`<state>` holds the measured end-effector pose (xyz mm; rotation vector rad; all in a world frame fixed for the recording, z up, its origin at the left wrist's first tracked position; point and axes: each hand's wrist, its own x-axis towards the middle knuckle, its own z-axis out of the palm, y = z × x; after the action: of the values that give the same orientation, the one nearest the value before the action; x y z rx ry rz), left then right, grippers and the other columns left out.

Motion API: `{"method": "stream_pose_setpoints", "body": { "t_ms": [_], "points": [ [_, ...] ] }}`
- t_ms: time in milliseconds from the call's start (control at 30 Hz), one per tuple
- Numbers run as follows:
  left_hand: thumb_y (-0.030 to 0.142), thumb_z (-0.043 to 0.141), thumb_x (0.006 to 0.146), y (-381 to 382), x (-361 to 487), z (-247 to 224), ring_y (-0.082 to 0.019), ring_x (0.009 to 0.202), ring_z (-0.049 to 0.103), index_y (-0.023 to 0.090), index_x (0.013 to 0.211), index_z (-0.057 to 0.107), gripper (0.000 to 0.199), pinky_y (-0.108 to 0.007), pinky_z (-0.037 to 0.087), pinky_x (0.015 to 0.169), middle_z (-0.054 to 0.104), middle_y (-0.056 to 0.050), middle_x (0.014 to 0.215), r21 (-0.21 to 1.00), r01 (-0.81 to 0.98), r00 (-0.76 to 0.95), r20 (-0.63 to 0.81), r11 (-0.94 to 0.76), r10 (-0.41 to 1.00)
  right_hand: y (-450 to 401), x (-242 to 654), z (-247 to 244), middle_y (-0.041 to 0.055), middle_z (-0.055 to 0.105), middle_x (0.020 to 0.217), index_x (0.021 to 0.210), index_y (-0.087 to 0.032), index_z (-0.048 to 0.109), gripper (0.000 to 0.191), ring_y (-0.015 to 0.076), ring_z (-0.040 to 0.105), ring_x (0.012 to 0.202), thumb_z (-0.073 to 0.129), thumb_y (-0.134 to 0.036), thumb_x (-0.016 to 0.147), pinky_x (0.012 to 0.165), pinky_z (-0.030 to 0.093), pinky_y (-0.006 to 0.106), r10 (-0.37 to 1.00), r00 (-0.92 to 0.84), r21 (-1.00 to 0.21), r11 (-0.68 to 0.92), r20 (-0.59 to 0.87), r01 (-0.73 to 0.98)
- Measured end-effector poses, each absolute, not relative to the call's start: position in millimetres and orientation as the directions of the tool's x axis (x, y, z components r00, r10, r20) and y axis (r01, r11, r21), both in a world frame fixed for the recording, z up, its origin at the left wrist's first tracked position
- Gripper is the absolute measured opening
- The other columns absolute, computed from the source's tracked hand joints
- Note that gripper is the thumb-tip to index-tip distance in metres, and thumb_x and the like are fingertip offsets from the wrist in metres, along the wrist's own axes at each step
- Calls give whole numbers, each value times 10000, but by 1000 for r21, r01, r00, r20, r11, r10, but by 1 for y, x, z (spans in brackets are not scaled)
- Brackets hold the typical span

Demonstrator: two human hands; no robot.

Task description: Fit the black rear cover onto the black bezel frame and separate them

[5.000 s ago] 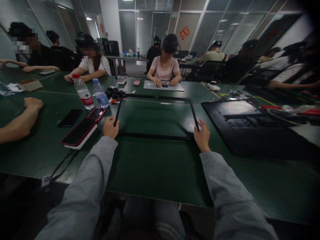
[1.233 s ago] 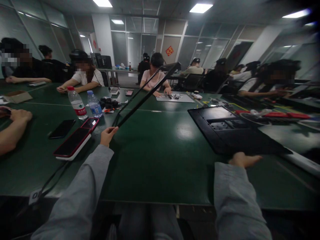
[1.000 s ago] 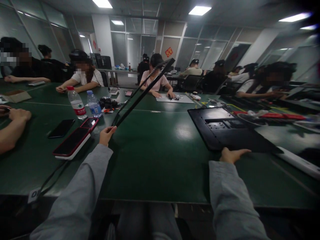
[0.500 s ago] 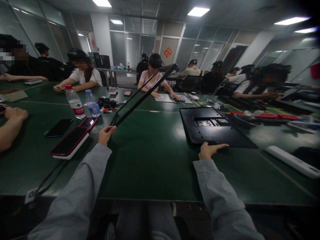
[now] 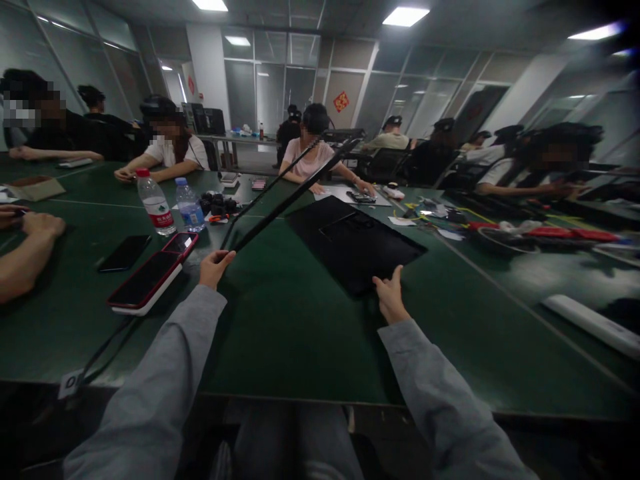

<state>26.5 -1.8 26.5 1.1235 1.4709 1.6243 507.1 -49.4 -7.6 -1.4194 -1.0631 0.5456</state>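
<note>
A: Well, what does your left hand [image 5: 215, 269] do?
B: Its fingers are grasping the near end of the thin black rectangular frame [image 5: 293, 197], which slopes upward toward one o'clock.
A: And your right hand [image 5: 391, 297]?
B: Its fingers are grasping the near edge of the black rectangular panel [image 5: 335, 257], between twelve and one o'clock from you. I cannot tell whether this panel touches the green table [image 5: 280, 347].
A: At ten o'clock, your red-cased phone [image 5: 145, 277] is near the red-capped bottle [image 5: 156, 205].
</note>
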Motion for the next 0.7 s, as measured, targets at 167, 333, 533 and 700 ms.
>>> {"method": "stream_pose_setpoints", "body": {
  "t_ms": [167, 333, 533, 700],
  "points": [
    [648, 888, 475, -3, 27, 27, -216, 796, 677, 168, 824, 707, 620, -339, 532, 757, 724, -60, 795, 980, 127, -383, 193, -155, 903, -29, 530, -3, 96, 702, 1216, 1627, -295, 281, 1102, 238, 679, 942, 767, -324, 639, 803, 592, 411, 936, 352, -997, -40, -16, 61],
    [630, 871, 546, -6, 25, 23, -234, 832, 676, 187, 834, 728, 547, -356, 526, 804, 732, -64, 825, 933, 294, -304, 296, -206, 906, 10, 560, -12, 85, 713, 1112, 1477, -215, 485, 931, 248, 663, 979, 814, -383, 622, 923, 548, 469, 943, 320, -986, 39, 89, 159],
    [595, 852, 638, -5, 24, 17, -246, 897, 672, 221, 856, 747, 445, -383, 504, 886, 733, -62, 908, 806, 530, -193, 419, -265, 887, 19, 562, 4, 114, 713, 1082, 1184, -214, 589, 629, 274, 667, 1107, 601, -724, 816, 1050, 485, 517, 847, 489, -977, 206, 209, 61],
    [535, 875, 677, -2, 37, 18, -258, 931, 654, 229, 848, 749, 372, -397, 488, 908, 724, -73, 930, 687, 651, -86, 488, -322, 868, 0, 548, 45, 136, 723, 1056, 1004, -236, 592, 609, 306, 686, 1075, 596, -810, 799, 966, 549, 502, 971, 190, -969, 178, 145, -171]
  ]
}}
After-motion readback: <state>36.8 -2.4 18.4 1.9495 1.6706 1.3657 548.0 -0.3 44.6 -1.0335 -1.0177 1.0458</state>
